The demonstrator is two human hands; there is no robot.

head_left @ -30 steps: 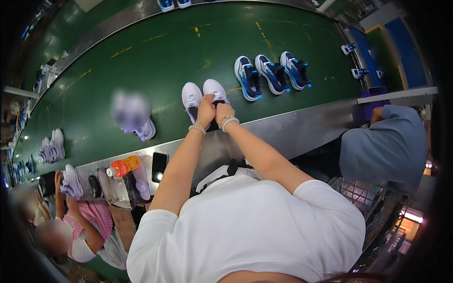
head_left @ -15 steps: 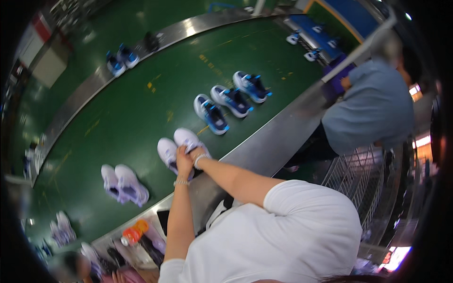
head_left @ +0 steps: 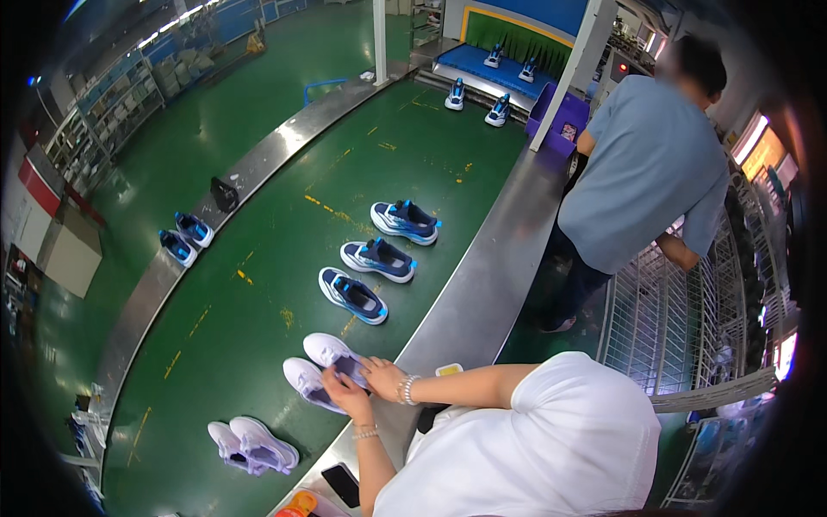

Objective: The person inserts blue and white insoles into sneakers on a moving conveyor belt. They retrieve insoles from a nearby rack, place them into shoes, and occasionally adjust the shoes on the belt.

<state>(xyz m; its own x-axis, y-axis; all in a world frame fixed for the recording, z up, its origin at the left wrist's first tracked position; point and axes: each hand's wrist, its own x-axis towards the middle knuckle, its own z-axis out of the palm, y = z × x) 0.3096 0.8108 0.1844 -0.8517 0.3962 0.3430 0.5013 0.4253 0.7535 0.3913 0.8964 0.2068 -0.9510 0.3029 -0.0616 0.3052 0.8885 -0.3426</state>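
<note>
A pair of pale lavender-white sneakers stands on the green belt before me, toes pointing away. My left hand (head_left: 346, 394) is closed at the collar between the two, its fingers on the opening of the right-hand sneaker (head_left: 327, 349). From the other side, my right hand (head_left: 384, 376) grips that same sneaker's collar near the heel. The left-hand sneaker (head_left: 301, 377) sits beside it, partly covered by my left hand. Farther along lie three navy, white and blue sneakers (head_left: 355, 295), set apart from one another.
Another lavender pair (head_left: 252, 445) rests nearer on the left. A phone (head_left: 341, 484) lies on the metal ledge (head_left: 469, 302). Blue sneakers (head_left: 179, 241) stand on the far rail. A person in a grey-blue shirt (head_left: 646, 172) stands at right by wire racks (head_left: 659, 302); a purple bin (head_left: 564, 121) is beyond.
My view has swung, showing more of the belt's far end. My hands stay at the same lavender pair; their fingers, formerly close together, are now apart around the right-hand sneaker's opening.
</note>
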